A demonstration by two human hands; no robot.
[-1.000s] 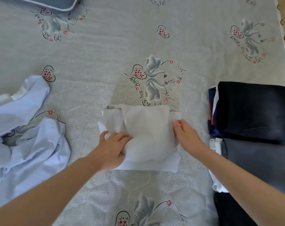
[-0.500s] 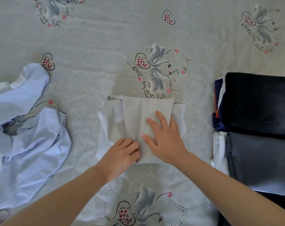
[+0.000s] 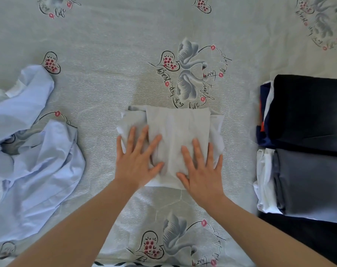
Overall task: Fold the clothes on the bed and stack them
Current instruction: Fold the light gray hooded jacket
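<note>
Both hands, left hand (image 3: 137, 160) and right hand (image 3: 202, 168), pressed flat, fingers spread, on the folded white garment (image 3: 178, 130) mid-bed; a crumpled blue shirt (image 3: 28, 160) lay near the bed's (image 3: 109, 64) left edge, dark folded stacks (image 3: 310, 112) along its right edge.

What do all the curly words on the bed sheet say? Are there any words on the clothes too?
"Best day of my life": on the bed sheet, beside the middle swans, upside down from here.
"life": sheet, top left.
Script right of the middle swans: too curly to read.
Script at the top right and the bottom edge: blurred or cut off.
Clothes: no words visible.
</note>
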